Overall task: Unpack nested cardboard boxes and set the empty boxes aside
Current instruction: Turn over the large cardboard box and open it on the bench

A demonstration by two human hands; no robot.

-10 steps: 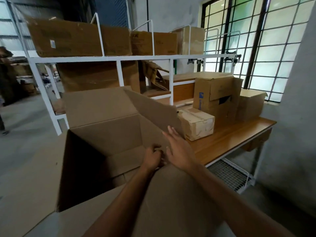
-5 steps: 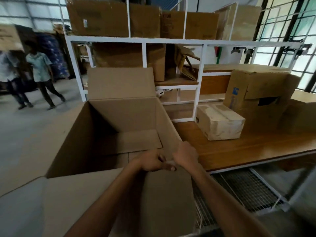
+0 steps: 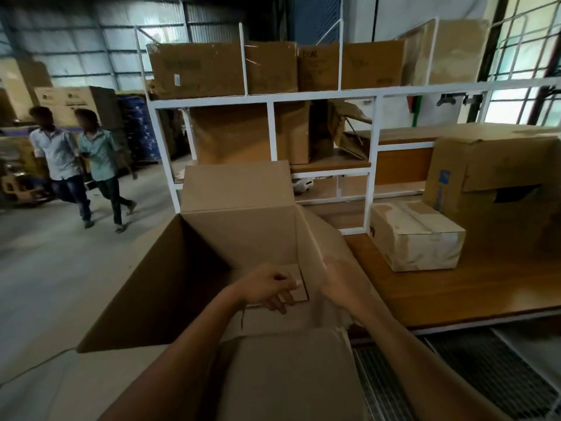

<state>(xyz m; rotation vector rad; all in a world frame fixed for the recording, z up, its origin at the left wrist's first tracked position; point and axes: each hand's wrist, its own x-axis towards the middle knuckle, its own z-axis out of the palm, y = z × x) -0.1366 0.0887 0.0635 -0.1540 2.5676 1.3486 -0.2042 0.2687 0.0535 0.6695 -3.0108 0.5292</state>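
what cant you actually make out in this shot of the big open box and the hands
Head view only:
- Right hand: motion-blurred against the open box's right wall, so its grip is unclear.
- Box floor: partly hidden by the left hand and near flap.
- Small taped box: sealed, contents unseen.
- Shelf box label: too small to read.

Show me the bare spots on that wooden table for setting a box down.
Free: the table's near strip, between the small taped box and the front edge. Crowded: the back right, where the large carton stands against the small box, and the white rack behind.
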